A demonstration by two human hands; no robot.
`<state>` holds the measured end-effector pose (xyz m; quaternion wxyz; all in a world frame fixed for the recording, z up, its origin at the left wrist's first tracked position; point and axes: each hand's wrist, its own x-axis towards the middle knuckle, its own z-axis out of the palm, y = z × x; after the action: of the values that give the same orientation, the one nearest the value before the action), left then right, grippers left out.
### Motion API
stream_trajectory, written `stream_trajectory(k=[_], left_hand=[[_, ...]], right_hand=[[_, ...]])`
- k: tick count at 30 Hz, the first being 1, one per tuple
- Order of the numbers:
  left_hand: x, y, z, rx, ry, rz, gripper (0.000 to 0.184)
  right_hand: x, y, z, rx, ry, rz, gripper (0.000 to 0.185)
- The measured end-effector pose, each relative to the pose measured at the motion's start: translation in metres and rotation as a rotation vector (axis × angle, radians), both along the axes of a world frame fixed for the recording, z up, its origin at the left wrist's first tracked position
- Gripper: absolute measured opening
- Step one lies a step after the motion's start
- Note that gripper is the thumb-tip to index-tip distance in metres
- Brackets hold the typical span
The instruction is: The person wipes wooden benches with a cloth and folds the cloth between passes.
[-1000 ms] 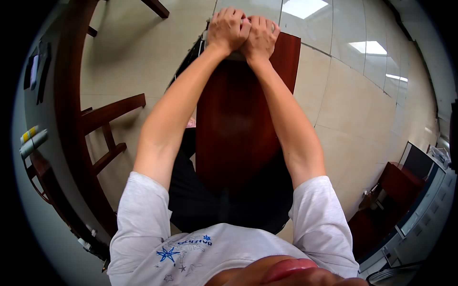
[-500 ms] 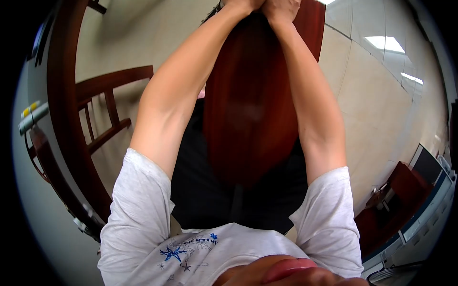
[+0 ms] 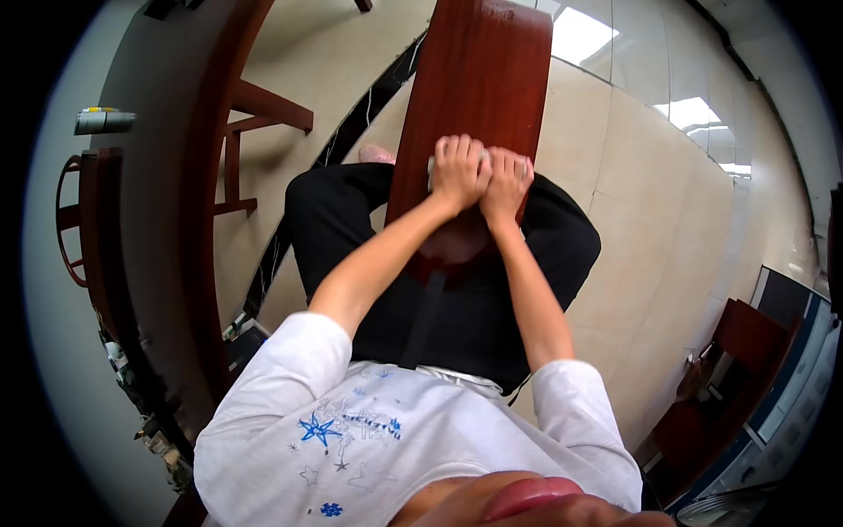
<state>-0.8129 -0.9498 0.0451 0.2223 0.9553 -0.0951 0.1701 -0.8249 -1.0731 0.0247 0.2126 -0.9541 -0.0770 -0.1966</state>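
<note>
My left hand (image 3: 459,176) and my right hand (image 3: 506,183) press side by side on a long reddish-brown wooden bench (image 3: 479,83), close in front of my body. Fingers of both are bent and closed over a pale grey, cloth-like thing (image 3: 431,169). Only small bits of it show at the outer edge of the left hand and between the fingers; the hands hide the rest. I sit astride the bench, with my black-trousered legs on either side.
A dark wooden table (image 3: 202,202) runs along the left, with a wooden chair (image 3: 263,105) beyond it. A grey cylinder (image 3: 105,121) is at far left. Dark wooden furniture (image 3: 729,378) stands at lower right. Wet-looking marks (image 3: 499,10) show at the bench's far end.
Both hands have come back along the bench from its far part toward my body, and the elbows are more bent. My trunk has leaned back, so more of the bench shows.
</note>
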Motion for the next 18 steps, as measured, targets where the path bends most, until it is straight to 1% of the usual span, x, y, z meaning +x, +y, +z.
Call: stream_trajectory(k=[3,4,7,9,11,13,15,17,18], left_hand=[[-0.051,-0.012,0.003,-0.076,0.069,-0.033,0.036],[-0.051,-0.014,0.003,-0.072,0.011,-0.038,0.033],[-0.033,-0.018,-0.001,-0.092,0.056,-0.076,0.031],[-0.019,-0.020,-0.001,-0.093,0.077,-0.043,0.031],[0.005,-0.024,-0.006,-0.101,0.041,-0.006,0.033],[0.042,-0.025,-0.005,-0.079,0.021,-0.024,0.035],[0.084,-0.026,-0.009,-0.071,-0.030,-0.057,0.029],[0.122,-0.024,0.000,-0.033,-0.038,-0.167,0.023],[0.146,-0.024,-0.013,0.059,-0.144,-0.152,0.020]], right_hand=[[-0.048,-0.016,0.009,-0.016,0.081,0.017,0.029],[-0.048,-0.017,0.010,-0.002,0.049,0.018,0.026],[-0.031,-0.016,0.008,-0.045,0.134,0.006,0.025],[-0.009,-0.025,0.002,-0.055,0.042,0.094,0.025],[0.023,-0.030,-0.002,-0.076,0.039,0.147,0.026],[0.056,-0.030,-0.003,-0.090,-0.005,0.110,0.026],[0.088,-0.028,-0.003,-0.073,-0.032,0.040,0.026],[0.121,-0.029,-0.004,-0.147,-0.041,-0.015,0.025],[0.138,-0.030,-0.003,-0.117,-0.031,-0.005,0.026]])
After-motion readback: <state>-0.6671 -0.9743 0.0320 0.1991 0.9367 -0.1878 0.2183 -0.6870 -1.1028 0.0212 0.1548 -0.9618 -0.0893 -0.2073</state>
